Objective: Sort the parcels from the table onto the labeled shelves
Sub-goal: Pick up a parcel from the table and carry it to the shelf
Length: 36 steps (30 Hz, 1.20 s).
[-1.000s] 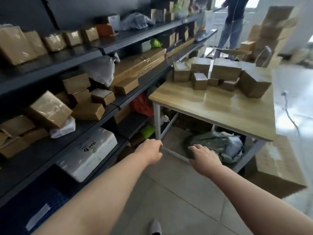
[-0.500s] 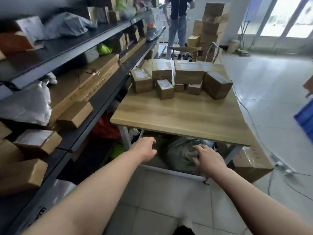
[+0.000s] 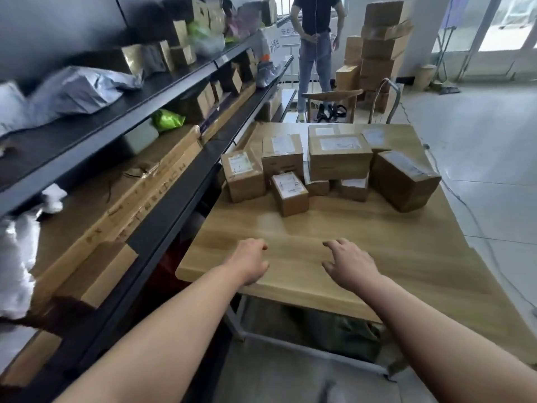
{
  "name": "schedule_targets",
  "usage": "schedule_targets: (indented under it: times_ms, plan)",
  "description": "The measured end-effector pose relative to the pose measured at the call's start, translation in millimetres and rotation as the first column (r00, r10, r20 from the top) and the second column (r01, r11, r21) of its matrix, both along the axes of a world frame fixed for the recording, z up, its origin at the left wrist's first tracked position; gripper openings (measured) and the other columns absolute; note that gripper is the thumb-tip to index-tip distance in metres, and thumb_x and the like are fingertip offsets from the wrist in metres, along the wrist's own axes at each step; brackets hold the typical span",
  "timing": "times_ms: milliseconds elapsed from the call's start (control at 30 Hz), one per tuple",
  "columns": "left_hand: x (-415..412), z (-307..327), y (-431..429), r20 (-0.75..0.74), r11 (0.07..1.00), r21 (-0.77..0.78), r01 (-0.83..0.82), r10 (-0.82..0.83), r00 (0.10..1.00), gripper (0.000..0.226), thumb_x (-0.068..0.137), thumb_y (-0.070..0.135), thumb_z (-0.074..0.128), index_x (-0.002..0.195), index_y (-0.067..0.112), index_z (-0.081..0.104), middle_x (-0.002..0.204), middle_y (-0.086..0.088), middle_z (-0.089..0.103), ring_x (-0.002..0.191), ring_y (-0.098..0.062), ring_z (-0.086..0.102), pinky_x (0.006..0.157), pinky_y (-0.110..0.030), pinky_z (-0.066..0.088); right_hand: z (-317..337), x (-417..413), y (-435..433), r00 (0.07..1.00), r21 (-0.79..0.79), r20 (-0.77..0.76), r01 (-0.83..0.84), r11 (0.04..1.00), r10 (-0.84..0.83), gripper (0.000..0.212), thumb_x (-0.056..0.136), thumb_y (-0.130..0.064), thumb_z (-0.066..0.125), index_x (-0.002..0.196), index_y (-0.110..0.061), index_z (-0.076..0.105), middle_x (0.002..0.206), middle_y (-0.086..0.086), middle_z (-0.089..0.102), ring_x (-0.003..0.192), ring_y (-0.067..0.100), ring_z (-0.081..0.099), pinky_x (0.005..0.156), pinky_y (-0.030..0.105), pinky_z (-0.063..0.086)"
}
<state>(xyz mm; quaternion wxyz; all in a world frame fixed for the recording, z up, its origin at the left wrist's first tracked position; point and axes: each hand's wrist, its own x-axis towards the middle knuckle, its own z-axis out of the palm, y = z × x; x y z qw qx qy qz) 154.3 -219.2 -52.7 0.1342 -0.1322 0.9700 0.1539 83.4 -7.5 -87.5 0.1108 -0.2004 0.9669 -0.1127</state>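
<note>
- We are reaching both arms out over the near end of the counter, because the parcels are sitting at the far end.
- Our left hand is holding nothing. Its grip is loose, with the fingers curled in a little.
- Our right hand is holding nothing too. Its grip is open, with the fingers spread and pointing toward the boxes.
- We cannot tell if the hands are touching the wood or just floating over it.
- The parcels are sitting close together in a bunch, well apart from both hands.
- The small box is sitting at the front of the bunch, nearest to us. We are guessing it is the easiest one to pick up first.
- Most boxes are showing a white sticker on top, so we are thinking the stickers tell us which shelf each one goes to.
- The shelves are running along our left side, just beside the counter, so carrying looks short.
- The shelves are already holding things, like a long flat box and a green bag.
- Another person is standing past the far end, not in our way.
</note>
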Motion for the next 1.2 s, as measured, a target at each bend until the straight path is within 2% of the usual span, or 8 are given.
schedule_targets:
  times_ms: [233, 367, 533, 667, 867, 1033, 1200]
  plan:
    - [-72, -7, -18, 0.028, 0.991, 0.02, -0.13, 0.129, 0.991, 0.043, 0.096, 0.031, 0.056, 0.138, 0.023, 0.047, 0.142, -0.002, 0.047, 0.125, -0.024, 0.048, 0.098, -0.037, 0.043, -3, -100, -28, 0.998, -0.006, 0.025, -0.052, 0.999, 0.053, 0.052, 0.094, -0.038, 0.052, 0.142, -0.026, 0.04, 0.143, 0.0, 0.043, 0.126, 0.024, 0.046, 0.097, 0.039, 0.044]
    - [-97, -19, -30, 0.073, 0.993, 0.016, -0.117, 0.115, 0.991, 0.044, 0.096, 0.032, 0.057, 0.139, 0.024, 0.047, 0.144, -0.001, 0.045, 0.13, -0.023, 0.045, 0.104, -0.039, 0.041, -14, -123, -50, 0.993, -0.014, 0.09, -0.074, 0.997, 0.074, 0.052, 0.093, -0.037, 0.053, 0.142, -0.026, 0.04, 0.144, 0.0, 0.042, 0.128, 0.024, 0.045, 0.099, 0.04, 0.043]
    - [-140, -21, -61, 0.065, 0.996, 0.019, -0.091, 0.09, 0.994, 0.044, 0.095, 0.03, 0.057, 0.138, 0.023, 0.048, 0.145, -0.002, 0.045, 0.134, -0.022, 0.04, 0.108, -0.038, 0.038, -14, -151, -73, 0.994, -0.018, 0.098, -0.042, 0.999, 0.044, 0.054, 0.093, -0.035, 0.052, 0.145, -0.026, 0.037, 0.148, -0.002, 0.038, 0.13, 0.024, 0.043, 0.099, 0.039, 0.042]
    - [-182, -17, -82, 0.03, 1.0, 0.005, -0.016, 0.015, 0.999, 0.044, 0.094, 0.031, 0.058, 0.137, 0.023, 0.049, 0.144, 0.0, 0.047, 0.134, -0.021, 0.041, 0.109, -0.035, 0.036, -7, -174, -83, 0.995, -0.009, 0.095, 0.034, 0.999, -0.033, 0.055, 0.093, -0.036, 0.052, 0.145, -0.027, 0.037, 0.149, -0.002, 0.038, 0.13, 0.023, 0.044, 0.098, 0.039, 0.044]
    - [-245, -5, -90, -0.079, 0.996, 0.039, 0.083, -0.08, 0.994, 0.043, 0.094, 0.028, 0.06, 0.136, 0.023, 0.052, 0.14, -0.001, 0.052, 0.129, -0.021, 0.047, 0.103, -0.037, 0.042, 1, -203, -96, 0.979, -0.054, 0.083, 0.189, 0.98, -0.185, 0.055, 0.093, -0.037, 0.054, 0.145, -0.026, 0.037, 0.151, -0.002, 0.036, 0.133, 0.021, 0.042, 0.101, 0.041, 0.043]
    - [-309, -1, -75, -0.216, 0.974, 0.1, 0.205, -0.18, 0.96, 0.039, 0.093, 0.022, 0.059, 0.132, 0.023, 0.054, 0.137, 0.001, 0.054, 0.126, -0.018, 0.049, 0.104, -0.037, 0.044, 8, -224, -81, 0.923, -0.165, 0.076, 0.384, 0.909, -0.376, 0.056, 0.094, -0.035, 0.055, 0.146, -0.024, 0.036, 0.151, -0.002, 0.037, 0.136, 0.019, 0.038, 0.106, 0.04, 0.04]
    - [-370, 14, -38, -0.324, 0.953, 0.126, 0.275, -0.223, 0.919, 0.046, 0.094, 0.021, 0.058, 0.139, 0.017, 0.048, 0.142, 0.0, 0.048, 0.132, -0.021, 0.042, 0.11, -0.04, 0.038, 19, -256, -60, 0.867, -0.246, 0.112, 0.497, 0.832, -0.485, 0.059, 0.093, -0.035, 0.056, 0.146, -0.022, 0.035, 0.147, -0.001, 0.041, 0.134, 0.019, 0.04, 0.104, 0.035, 0.038]
